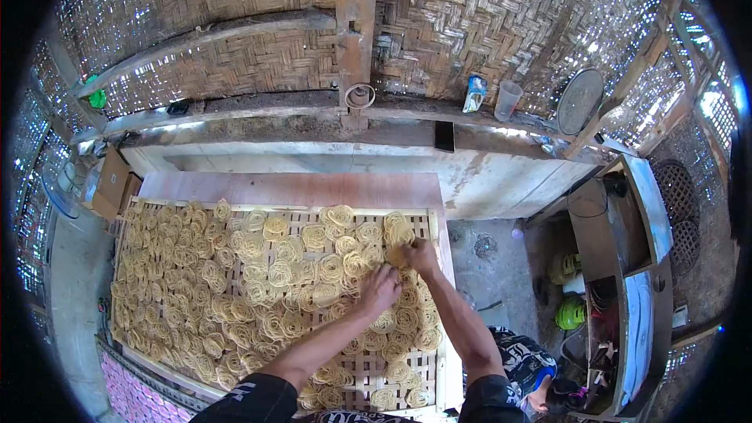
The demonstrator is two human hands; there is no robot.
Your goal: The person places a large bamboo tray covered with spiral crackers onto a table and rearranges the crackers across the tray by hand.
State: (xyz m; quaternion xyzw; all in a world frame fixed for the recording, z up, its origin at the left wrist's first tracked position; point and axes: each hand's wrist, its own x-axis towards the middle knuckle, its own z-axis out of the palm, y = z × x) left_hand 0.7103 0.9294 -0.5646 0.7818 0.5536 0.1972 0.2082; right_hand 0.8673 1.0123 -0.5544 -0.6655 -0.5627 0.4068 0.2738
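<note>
Many pale yellow noodle nests point(255, 291), round coils of thin strands, lie on a slatted woven bamboo tray point(368, 382) with a light wooden frame. My right hand point(421, 257) is near the tray's right side, its fingers closed on the edge of a darker noodle nest point(398, 255). Just left of and below it, my left hand point(380, 290) rests low over the nests with its fingers bent together. Whatever its fingertips hold is hidden beneath them. Some nests overlap, most densely on the left half.
The tray lies on a wooden board point(290, 186) beside a low whitewashed wall point(313, 160). At lower right, another person point(521, 364) is close to my right arm. Beyond stands a wooden shelf point(636, 258) with green gas cylinders point(571, 313) by it. A cardboard box point(108, 182) sits at left.
</note>
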